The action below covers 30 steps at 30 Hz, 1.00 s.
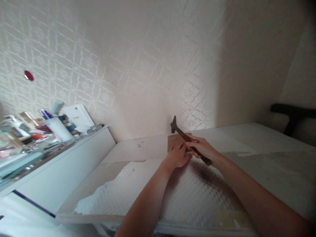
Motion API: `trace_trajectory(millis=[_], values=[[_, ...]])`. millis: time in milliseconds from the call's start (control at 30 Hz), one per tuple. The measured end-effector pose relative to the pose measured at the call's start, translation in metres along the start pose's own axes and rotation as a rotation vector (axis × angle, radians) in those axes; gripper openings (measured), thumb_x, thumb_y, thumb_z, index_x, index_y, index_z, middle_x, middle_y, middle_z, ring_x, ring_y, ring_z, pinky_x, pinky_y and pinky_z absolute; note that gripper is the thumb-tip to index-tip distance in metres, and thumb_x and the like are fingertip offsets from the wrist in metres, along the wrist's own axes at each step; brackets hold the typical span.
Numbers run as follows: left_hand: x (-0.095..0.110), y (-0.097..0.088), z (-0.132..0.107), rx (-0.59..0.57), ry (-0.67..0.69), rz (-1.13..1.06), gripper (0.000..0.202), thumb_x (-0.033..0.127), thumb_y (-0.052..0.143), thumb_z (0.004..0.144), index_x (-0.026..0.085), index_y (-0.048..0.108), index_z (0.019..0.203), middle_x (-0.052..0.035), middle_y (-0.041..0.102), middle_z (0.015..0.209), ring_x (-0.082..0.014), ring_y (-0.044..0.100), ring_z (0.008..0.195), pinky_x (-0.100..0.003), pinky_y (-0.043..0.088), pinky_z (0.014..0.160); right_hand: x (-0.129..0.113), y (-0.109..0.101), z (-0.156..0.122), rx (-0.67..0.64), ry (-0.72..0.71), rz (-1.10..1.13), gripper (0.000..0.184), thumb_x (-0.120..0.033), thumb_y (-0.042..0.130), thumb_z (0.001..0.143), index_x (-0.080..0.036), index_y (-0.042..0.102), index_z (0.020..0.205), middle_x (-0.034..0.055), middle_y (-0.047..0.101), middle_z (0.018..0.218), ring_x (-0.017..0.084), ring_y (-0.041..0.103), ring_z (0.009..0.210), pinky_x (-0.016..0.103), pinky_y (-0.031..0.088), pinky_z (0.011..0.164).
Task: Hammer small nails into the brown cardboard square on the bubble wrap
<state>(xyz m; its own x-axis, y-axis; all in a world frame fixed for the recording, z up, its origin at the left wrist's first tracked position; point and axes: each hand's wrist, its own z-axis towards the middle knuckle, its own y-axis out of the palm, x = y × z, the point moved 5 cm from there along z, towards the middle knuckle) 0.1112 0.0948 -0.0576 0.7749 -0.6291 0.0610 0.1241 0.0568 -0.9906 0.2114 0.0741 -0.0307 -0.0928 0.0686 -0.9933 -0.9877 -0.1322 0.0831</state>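
My right hand is closed round the wooden handle of a small hammer, whose dark metal head is raised above a flat brown wooden piece. My left hand rests on the near edge of that brown piece with its fingers curled and pressed down; whether they pinch anything small is hidden. The piece lies on a white table, at the far end of a sheet of bubble wrap.
A white shelf at the left carries several cosmetic bottles and tubes. A patterned wallpaper wall stands right behind the table. A dark chair back shows at the far right.
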Motion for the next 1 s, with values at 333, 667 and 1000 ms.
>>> trace_trajectory(millis=[333,667,1000], values=[[-0.0006,0.0002,0.0002,-0.026,-0.021,-0.01,0.051,0.05,0.027,0.087,0.021,0.03,0.129,-0.0087,0.027,0.138,-0.0261,0.021,0.127,-0.047,0.02,0.101,-0.0003,-0.0054,0.0008,0.023,0.016,-0.088,0.055,-0.018,0.051,0.07,-0.013,0.046,0.124,-0.0059,0.047,0.046,0.005,0.038,0.028,0.015,0.028,0.027],[-0.0003,-0.0001,-0.0002,-0.014,-0.011,-0.004,0.05,0.052,0.024,0.087,0.021,0.035,0.125,-0.009,0.03,0.136,-0.0265,0.024,0.125,-0.047,0.021,0.1,0.0027,0.0008,0.0012,-0.052,0.017,-0.066,0.054,-0.019,0.051,0.069,-0.012,0.047,0.122,-0.0065,0.047,0.045,0.006,0.038,0.027,0.016,0.028,0.027],[-0.0004,0.0005,-0.0002,-0.013,-0.012,0.001,0.05,0.05,0.025,0.087,0.021,0.031,0.128,-0.0088,0.027,0.138,-0.0263,0.023,0.126,-0.047,0.02,0.1,0.0042,-0.0025,0.0017,-0.023,0.039,-0.057,0.052,-0.017,0.051,0.07,-0.013,0.048,0.121,-0.0064,0.047,0.048,0.005,0.038,0.028,0.016,0.028,0.027]])
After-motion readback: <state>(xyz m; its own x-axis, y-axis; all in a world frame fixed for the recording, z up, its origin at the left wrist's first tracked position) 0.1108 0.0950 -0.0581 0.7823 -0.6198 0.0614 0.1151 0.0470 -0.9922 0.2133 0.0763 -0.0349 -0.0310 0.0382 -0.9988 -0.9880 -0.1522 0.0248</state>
